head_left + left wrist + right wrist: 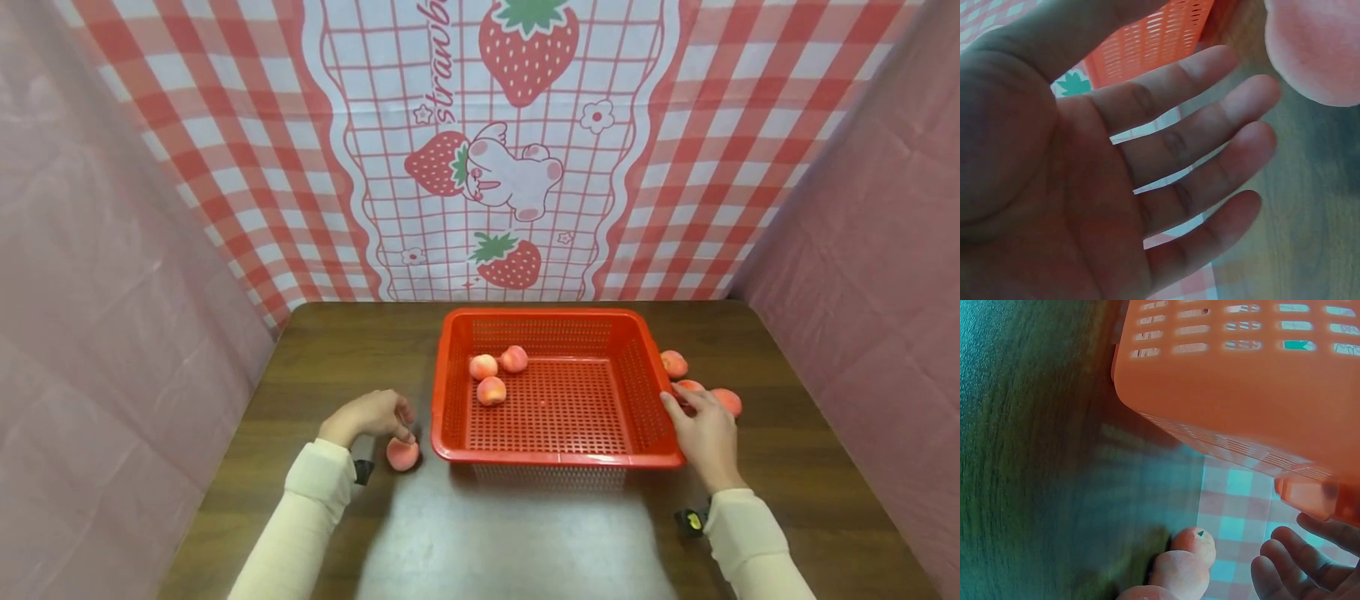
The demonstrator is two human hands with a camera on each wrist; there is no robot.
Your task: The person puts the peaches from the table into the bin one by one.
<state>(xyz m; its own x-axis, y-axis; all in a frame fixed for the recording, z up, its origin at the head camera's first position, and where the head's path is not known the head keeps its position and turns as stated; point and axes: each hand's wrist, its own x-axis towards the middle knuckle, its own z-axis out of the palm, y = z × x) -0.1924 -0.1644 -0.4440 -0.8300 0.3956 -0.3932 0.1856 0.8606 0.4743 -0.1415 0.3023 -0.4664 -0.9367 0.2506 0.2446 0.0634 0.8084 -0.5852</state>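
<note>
A red plastic basket stands on the table with three peaches in its left part. My left hand is over a single peach left of the basket; in the left wrist view the fingers are spread and relaxed, with the peach beyond their tips. Whether a fingertip touches it, I cannot tell. At the basket's right side is my right hand, its fingertips by the rim. In the right wrist view the fingers are loosely bent beside the basket's handle.
Three peaches lie on the table right of the basket, close to my right hand; the right wrist view shows them in a row. Behind the wooden table hangs a checked strawberry cloth, with pink curtains at the sides.
</note>
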